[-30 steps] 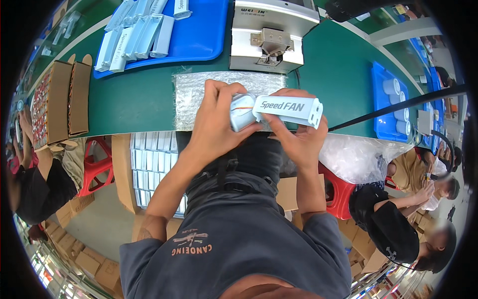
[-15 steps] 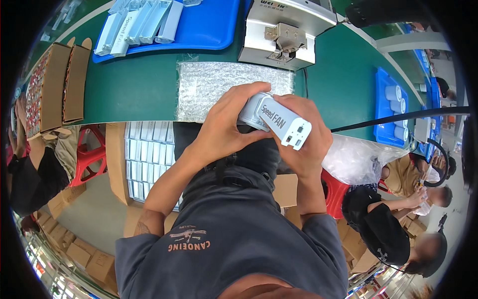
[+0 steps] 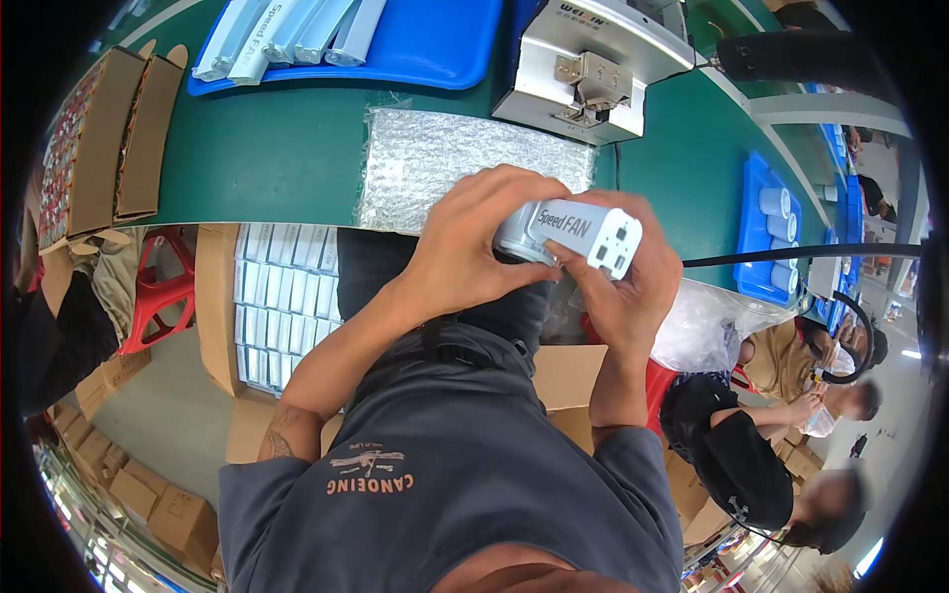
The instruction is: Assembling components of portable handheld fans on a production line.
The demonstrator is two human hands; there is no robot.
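Between my hands, just above the near edge of the green table, is a pale grey-blue fan housing. It has a printed flat side facing up and small square openings in its right end. My left hand closes round its rounded left end, thumb below and fingers over the top. Wrapped behind and under the right part is my right hand, its thumb pressed against the lower side. The housing's underside and some right fingers are hidden. Beyond my hands a sheet of bubble wrap lies flat on the table.
A metal bench machine stands ahead. Similar pale pieces fill part of a blue tray. Cardboard boxes sit left, white cylinders right. A black cable crosses the right side. Co-workers sit at both sides.
The housing has turned to lie more level, its openings end swinging up and to the right. Both hands turn with it and keep their grip. The whole view has shifted slightly.
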